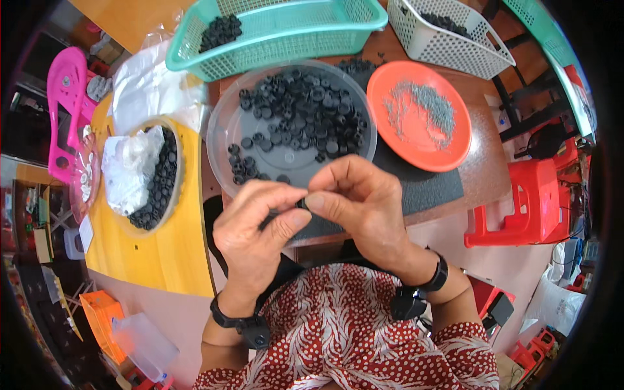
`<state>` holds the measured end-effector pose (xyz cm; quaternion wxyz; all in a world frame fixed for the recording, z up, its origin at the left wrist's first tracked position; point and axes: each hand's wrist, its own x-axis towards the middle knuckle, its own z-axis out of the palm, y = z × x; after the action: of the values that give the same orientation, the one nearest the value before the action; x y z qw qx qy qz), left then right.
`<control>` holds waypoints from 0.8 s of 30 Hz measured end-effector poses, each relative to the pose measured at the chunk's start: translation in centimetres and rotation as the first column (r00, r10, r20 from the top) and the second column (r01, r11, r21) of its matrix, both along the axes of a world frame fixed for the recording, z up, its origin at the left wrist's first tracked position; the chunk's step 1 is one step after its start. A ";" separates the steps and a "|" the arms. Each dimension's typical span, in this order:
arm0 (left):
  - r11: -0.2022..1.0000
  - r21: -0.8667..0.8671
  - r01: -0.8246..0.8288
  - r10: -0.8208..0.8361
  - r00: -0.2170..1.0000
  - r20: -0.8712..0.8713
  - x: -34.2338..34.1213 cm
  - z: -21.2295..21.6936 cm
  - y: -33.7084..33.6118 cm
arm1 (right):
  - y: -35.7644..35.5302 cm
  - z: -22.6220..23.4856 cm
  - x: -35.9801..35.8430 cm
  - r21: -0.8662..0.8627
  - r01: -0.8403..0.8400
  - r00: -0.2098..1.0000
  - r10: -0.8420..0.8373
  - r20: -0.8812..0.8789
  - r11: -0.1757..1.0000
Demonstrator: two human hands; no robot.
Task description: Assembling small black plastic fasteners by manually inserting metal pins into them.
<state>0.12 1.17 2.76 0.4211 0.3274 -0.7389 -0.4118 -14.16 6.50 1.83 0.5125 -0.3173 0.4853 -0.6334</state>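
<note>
Both hands meet over the near edge of a round clear plastic tub (pixel 216 162). Between the thumb and fingers of my left hand (pixel 250 224) is a small black plastic part (pixel 301 203), mostly covered by the fingertips. My right hand (pixel 367 211) pinches thumb against forefinger right beside that part; whatever it grips is hidden. Many round black plastic caps (pixel 312 110) lie loose in the tub, heaped toward its far right side. Thin grey metal pins (pixel 432 107) are spread on an orange-red plate (pixel 406 153) to the right of the tub.
A green basket (pixel 279 49) and a white basket (pixel 448 49), each with black parts, stand at the back. Left, a yellow table (pixel 182 260) bears a tub (pixel 177 188) of black parts with a plastic bag (pixel 130 169) on top. A red stool (pixel 520 201) stands right.
</note>
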 end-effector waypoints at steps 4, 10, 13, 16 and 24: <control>0.998 0.056 0.034 -0.033 0.999 -0.020 -0.6 0.2 0.1 | 0.4 -0.1 -0.3 -0.084 0.036 0.986 -0.049 -0.159 0.996; 0.961 0.269 -0.063 0.101 0.987 -0.129 0.3 -1.4 0.0 | 0.8 -0.8 -5.5 -0.246 0.177 0.664 -0.300 -0.684 0.953; 0.964 0.264 -0.022 0.062 0.987 -0.145 0.7 -2.1 -0.3 | 0.5 -1.6 -9.8 -0.289 0.244 0.510 -0.376 -0.774 0.926; 0.968 0.250 -0.011 0.056 0.984 -0.171 0.4 -2.6 -0.4 | 0.4 -1.5 -13.0 -0.305 0.235 0.302 -0.368 -0.879 0.923; 0.963 0.270 -0.007 0.052 0.986 -0.159 0.0 -2.9 -0.1 | -1.1 -2.4 -16.4 -0.163 -0.033 0.031 -0.162 -0.986 0.986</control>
<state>0.16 1.08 -0.14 0.4385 0.3571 -0.6341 -0.5274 -30.56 5.39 -0.58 -0.0217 -0.6806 0.6727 -0.2893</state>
